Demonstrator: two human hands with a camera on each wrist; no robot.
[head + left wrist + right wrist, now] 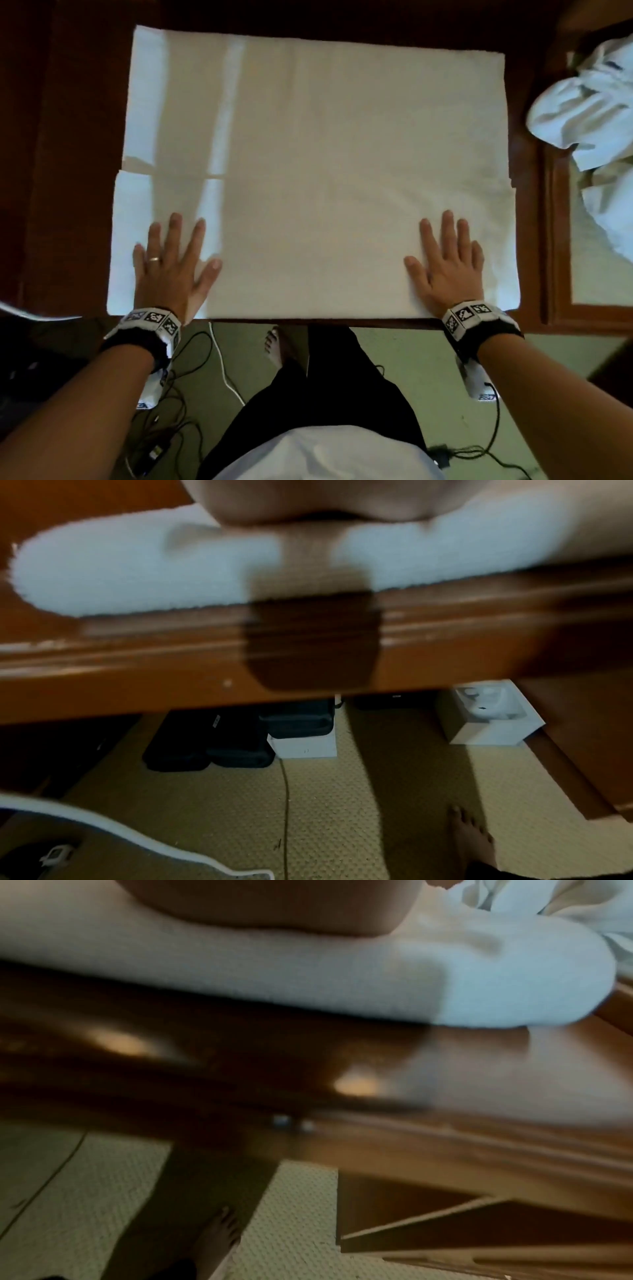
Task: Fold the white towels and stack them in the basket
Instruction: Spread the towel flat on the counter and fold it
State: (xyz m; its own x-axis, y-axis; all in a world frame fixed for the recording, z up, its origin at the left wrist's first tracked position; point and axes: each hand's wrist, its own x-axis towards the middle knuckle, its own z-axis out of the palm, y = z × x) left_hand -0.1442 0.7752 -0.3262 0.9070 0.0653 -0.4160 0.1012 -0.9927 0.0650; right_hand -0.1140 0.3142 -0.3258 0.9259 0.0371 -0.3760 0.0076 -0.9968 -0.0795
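Head looks straight down; both wrists view table edge [137, 656] closely.

No readable text in any view

The wrist bands [153, 320] carry black-and-white square code markers, which are patterns and not letters or numbers. Below the left band, a white tag [145, 404] shows a dark printed mark at its lower edge, too small and blurred to read; a like mark sits on the white tag [481, 394] below the right band. Under the table [171, 656], the white boxes [303, 746] on the floor bear small dark specks that cannot be made out.
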